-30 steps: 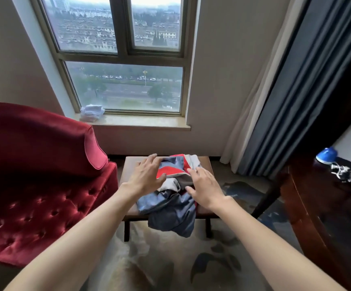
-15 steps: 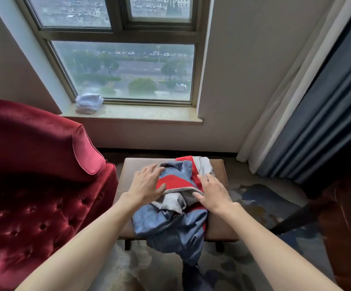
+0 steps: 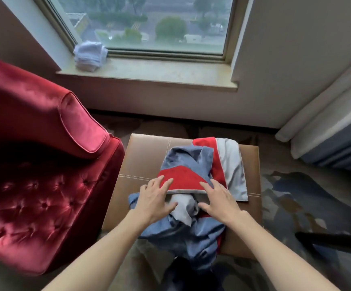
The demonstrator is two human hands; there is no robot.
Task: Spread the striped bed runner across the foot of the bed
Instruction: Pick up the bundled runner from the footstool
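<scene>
Head camera: I see the runner (image 3: pixel 183 175) bunched on the stool (image 3: pixel 145 152) — its blue end spills over the near edge. Left hand (image 3: pixel 155 200) and right hand (image 3: pixel 220 201) lie flat on the red-and-grey fold, fingers straight — gripping nothing. An armchair (image 3: pixel 44 164) stands just left.

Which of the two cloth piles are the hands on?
The red, blue and grey striped runner bunched on the brown stool: left hand and right hand both touch it. The pale folded cloth lies alone on the windowsill.
</scene>
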